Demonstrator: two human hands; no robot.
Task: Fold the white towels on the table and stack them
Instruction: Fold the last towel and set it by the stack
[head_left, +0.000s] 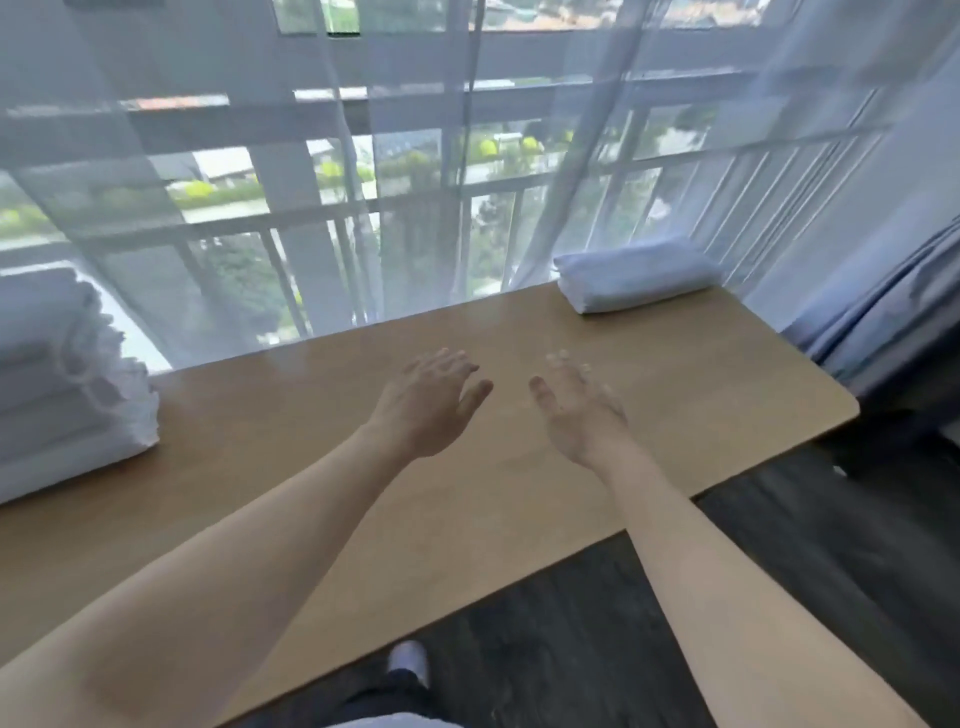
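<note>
Sheer white curtain (415, 171) w/ window railing behind, view thru it soft and hazy; blue drape (883, 301) at right edge, partly cut off. Wooden table (322, 467), light tan, smooth, rounded corner at right, runs diagonally; near-left end out of frame. Stack of towels (62, 384) at left: white, several folded layers, ruffled edges facing right, left part cut off by frame so count unclear. Folded towel (636, 275) at far right corner of table, white, soft rounded fold, touching curtain hem. Left hand (428, 405) and right hand (576, 410) both above table centre, near each other but apart, fingers spread and relaxed, holding nothing; right fingertips motion-blurred. Can't tell if either hand touches the wood. Bare forearms reach in from bottom. Dark floor (727, 597) below; shoe (410, 662) and dark trouser leg partly hidden by table edge.
</note>
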